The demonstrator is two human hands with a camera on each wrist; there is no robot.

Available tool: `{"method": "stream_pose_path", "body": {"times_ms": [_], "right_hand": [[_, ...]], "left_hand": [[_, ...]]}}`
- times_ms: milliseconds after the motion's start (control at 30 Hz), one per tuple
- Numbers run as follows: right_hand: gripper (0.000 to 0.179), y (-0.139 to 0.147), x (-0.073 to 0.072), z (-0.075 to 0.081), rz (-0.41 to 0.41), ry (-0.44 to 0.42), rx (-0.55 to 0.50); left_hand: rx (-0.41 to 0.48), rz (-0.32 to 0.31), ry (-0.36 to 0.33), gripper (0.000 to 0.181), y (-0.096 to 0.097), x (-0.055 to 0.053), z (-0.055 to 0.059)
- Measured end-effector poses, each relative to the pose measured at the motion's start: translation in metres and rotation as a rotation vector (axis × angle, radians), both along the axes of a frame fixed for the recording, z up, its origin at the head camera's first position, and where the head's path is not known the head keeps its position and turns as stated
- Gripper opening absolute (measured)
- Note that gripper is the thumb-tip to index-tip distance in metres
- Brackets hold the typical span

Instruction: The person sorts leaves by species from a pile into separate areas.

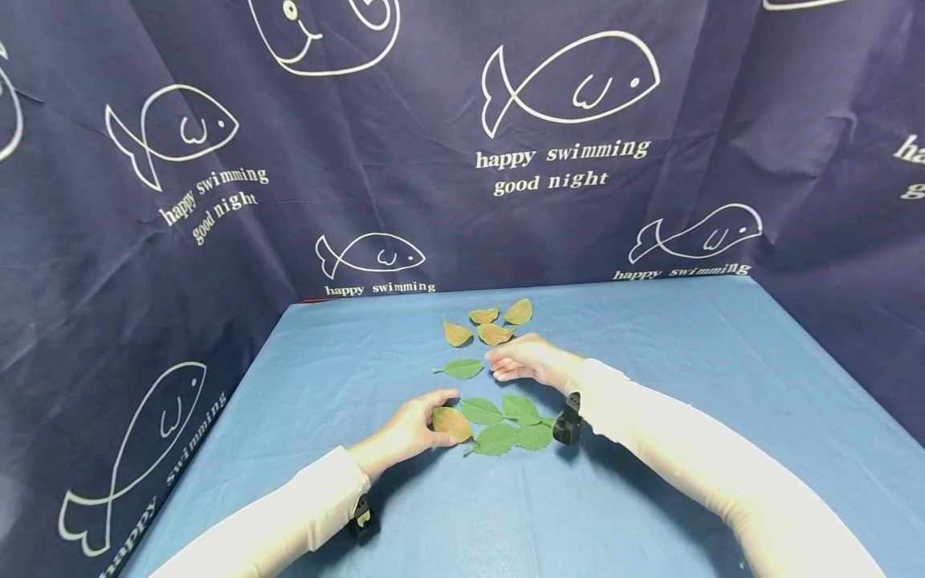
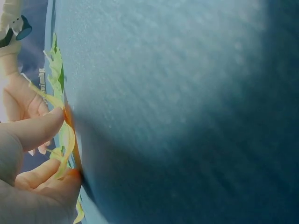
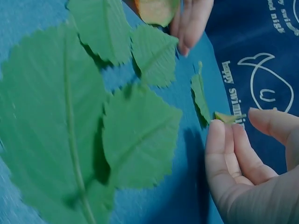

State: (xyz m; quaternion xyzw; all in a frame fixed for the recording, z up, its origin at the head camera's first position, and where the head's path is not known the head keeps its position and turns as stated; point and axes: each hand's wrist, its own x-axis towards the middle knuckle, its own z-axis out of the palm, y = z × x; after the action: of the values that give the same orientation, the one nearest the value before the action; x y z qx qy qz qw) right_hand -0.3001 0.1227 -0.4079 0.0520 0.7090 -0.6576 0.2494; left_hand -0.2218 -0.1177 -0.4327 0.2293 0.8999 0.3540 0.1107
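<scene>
In the head view my left hand [image 1: 409,425] holds a yellow-brown leaf [image 1: 451,424] between thumb and fingers, low over the blue cloth. The left wrist view shows the leaf [image 2: 70,144] edge-on, its sides at the thumb and fingertips. Beside it lies a group of green leaves [image 1: 495,439] with toothed edges. My right hand [image 1: 531,361] is just right of a single green leaf [image 1: 463,368]. In the right wrist view this hand [image 3: 252,163] has loosely bent fingers, the thumb apart from them, and nothing in its grasp.
Several yellow-brown leaves [image 1: 457,333] lie at the back of the blue-covered table [image 1: 650,361]. Dark blue curtains [image 1: 448,177] with white fish drawings rise behind and at both sides. A small black camera [image 1: 568,421] sits on the right wrist.
</scene>
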Motion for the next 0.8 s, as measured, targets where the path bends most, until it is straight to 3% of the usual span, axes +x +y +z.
{"method": "stream_pose_path", "body": {"times_ms": [167,333,533,800], "right_hand": [[0.034,-0.007,0.008,0.0,0.204,0.015,0.013],[0.026,-0.017,0.019,0.006,0.369,0.06,0.05],[0.025,-0.027,0.028,0.012,0.388,0.119,0.181],[0.017,-0.048,0.04,0.013,0.319,0.171,0.349]], "left_hand": [[0.011,-0.011,0.015,0.07,0.001,0.002,0.001],[0.037,-0.01,-0.027,0.073,0.001,0.005,0.002],[0.032,-0.006,-0.041,0.077,0.002,0.006,0.001],[0.142,-0.022,-0.067,0.088,0.003,0.007,0.0]]}}
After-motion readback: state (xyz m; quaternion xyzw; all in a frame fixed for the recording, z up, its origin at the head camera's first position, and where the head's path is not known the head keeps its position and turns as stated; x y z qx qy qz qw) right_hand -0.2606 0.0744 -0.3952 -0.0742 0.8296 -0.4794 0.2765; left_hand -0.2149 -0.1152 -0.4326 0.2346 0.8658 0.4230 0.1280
